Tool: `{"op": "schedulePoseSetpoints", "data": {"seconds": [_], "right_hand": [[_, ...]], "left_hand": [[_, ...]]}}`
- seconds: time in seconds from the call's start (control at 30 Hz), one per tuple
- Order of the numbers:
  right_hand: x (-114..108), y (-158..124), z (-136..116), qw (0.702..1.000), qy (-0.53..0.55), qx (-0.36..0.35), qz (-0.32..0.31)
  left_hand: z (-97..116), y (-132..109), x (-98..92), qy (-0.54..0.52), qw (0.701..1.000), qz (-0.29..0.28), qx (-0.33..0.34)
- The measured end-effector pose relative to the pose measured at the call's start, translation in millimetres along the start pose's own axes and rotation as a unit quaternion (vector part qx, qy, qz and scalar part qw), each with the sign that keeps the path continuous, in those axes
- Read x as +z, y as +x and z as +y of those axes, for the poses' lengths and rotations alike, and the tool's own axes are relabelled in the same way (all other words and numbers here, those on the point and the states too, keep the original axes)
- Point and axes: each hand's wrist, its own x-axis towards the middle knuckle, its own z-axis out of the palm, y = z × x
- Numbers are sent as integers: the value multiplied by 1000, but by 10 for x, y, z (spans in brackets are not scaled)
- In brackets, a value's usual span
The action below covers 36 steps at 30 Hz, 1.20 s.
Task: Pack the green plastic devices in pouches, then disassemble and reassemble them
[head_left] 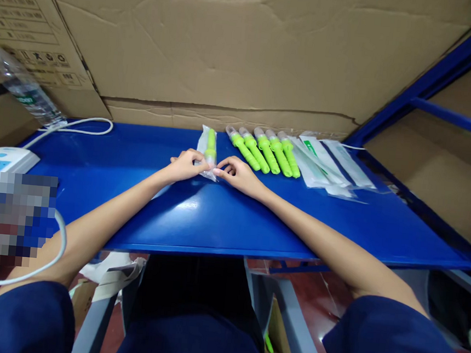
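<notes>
A clear plastic bag (203,140) lies on the blue table, holding a lime-green stick with a clear end (211,138). The stick's clear end points toward me. My left hand (187,165) grips the bag's near left side, thumb and fingers close together over the clear end. At the near right corner of the bag, my right hand (239,175) has its thumb and index finger pinched together at the edge, the other fingers curled. Just right of it, several lime-green ribbed sticks (262,150) with clear caps lie side by side, caps toward the cardboard.
Flat printed plastic bags (323,162) are spread at the right of the table (215,224). At the left are a white power strip (10,159), a white cable (75,124) and a tilted clear bottle (28,90). Cardboard (230,49) walls the back; a blue frame (390,107) rises at right.
</notes>
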Motion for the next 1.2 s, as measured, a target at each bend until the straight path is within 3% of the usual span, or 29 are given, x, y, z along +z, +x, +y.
{"op": "schedulePoseSetpoints", "data": {"seconds": [0.23, 0.33, 0.47, 0.57, 0.7, 0.8, 0.93, 1.1, 1.2], "right_hand": [[-56, -17, -149, 998, 17, 63, 3], [-108, -45, -249, 992, 75, 100, -37], [-141, -80, -367, 943, 235, 201, -123], [-122, -100, -417, 897, 338, 254, -128], [-70, -123, -402, 861, 426, 252, -115], [-39, -132, -337, 850, 457, 236, -116], [-15, -131, -242, 850, 468, 215, -109], [3, -131, -199, 864, 461, 177, -101], [7, -133, -203, 871, 455, 161, -96]], "left_hand": [[26, -27, -16, -193, 981, -8, -19], [48, -16, 8, -259, 965, 6, -39], [70, -5, 55, -312, 949, 26, -41], [71, -11, 87, -286, 958, 33, -14], [47, -21, 125, -248, 968, 31, 2], [43, -30, 146, -286, 955, 46, -59], [85, -51, 136, -341, 926, 60, -153], [129, -64, 98, -386, 901, 15, -198], [122, -61, 90, -401, 898, -3, -180]]}}
